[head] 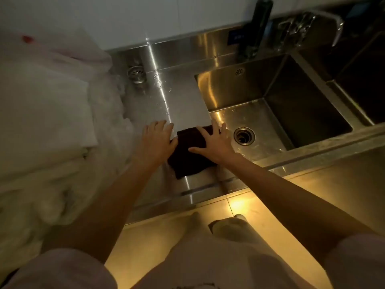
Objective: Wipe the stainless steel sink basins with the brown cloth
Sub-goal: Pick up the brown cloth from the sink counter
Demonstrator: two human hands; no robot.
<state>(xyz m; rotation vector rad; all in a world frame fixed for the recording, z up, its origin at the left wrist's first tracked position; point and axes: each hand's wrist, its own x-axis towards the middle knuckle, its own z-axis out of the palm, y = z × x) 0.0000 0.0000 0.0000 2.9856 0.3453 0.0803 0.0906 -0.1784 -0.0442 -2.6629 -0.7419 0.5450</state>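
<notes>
The brown cloth (pixel 188 152) lies flat on the steel drainboard (pixel 181 97), just left of the first sink basin (pixel 291 97). My right hand (pixel 214 140) presses flat on the cloth's right part with fingers spread, reaching over the basin's left rim. My left hand (pixel 158 137) rests flat on the drainboard, its thumb side touching the cloth's left edge. The basin's drain (pixel 244 136) sits low in the basin floor. A second basin (pixel 364 80) lies further right, dark.
White plastic bags (pixel 48 113) are piled on the left of the counter. A loose sink strainer (pixel 136 74) sits at the back of the drainboard. A dark bottle (pixel 257 28) and a faucet (pixel 325 19) stand behind the basins. Yellow-lit floor lies below.
</notes>
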